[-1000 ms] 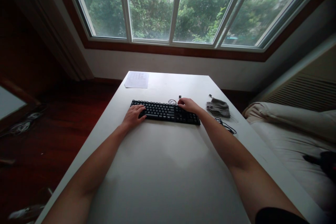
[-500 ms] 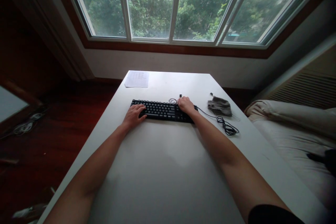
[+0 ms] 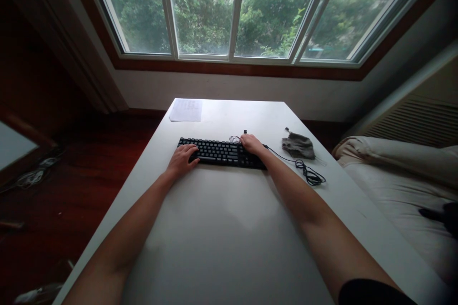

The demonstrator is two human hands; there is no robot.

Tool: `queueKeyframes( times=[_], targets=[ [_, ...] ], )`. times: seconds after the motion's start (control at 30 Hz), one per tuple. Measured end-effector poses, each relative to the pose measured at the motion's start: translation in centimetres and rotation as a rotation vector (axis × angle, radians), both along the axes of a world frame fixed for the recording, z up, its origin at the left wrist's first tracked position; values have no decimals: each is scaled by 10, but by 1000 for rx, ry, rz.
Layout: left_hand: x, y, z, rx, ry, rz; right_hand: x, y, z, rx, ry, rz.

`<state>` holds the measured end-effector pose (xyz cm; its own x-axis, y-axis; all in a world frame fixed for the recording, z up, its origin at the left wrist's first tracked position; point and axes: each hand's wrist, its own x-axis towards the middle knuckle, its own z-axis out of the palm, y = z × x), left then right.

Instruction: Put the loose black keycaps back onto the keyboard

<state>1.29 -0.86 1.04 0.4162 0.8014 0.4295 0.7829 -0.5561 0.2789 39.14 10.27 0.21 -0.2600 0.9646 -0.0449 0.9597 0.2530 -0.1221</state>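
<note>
A black keyboard (image 3: 218, 151) lies across the white table in front of me. My left hand (image 3: 182, 158) rests over its left end, fingers stretched over the keys and thumb apart. At the right end, my right hand (image 3: 251, 144) lies over the number pad with its fingers curled at the back edge. What those fingers hold, if anything, is hidden. A thin loop of cable (image 3: 234, 138) shows just left of them, and a small dark plug (image 3: 245, 131) stands out behind them. From the keyboard's right side a black cord runs to a coiled bundle (image 3: 313, 176).
A crumpled grey cloth pouch (image 3: 298, 146) lies right of the keyboard. A sheet of paper (image 3: 186, 110) is at the table's far left corner. Beyond the white table (image 3: 222, 248) are a window, and a couch (image 3: 386, 171) along the right side.
The view has tilted very slightly, and everything sits a few pixels lower and further left. Both hands stay at the keyboard's ends with hardly any visible movement.
</note>
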Motion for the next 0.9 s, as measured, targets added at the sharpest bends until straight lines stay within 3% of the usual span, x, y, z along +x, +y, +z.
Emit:
queueKeyframes(
  times=[0.5, 0.9],
  targets=[
    [1, -1, -1, 7, 3, 2, 1, -21, 17, -5, -100, -115],
    [-2, 1, -3, 14, 2, 1, -9, -19, 30, -12, -200, -25]
  ],
)
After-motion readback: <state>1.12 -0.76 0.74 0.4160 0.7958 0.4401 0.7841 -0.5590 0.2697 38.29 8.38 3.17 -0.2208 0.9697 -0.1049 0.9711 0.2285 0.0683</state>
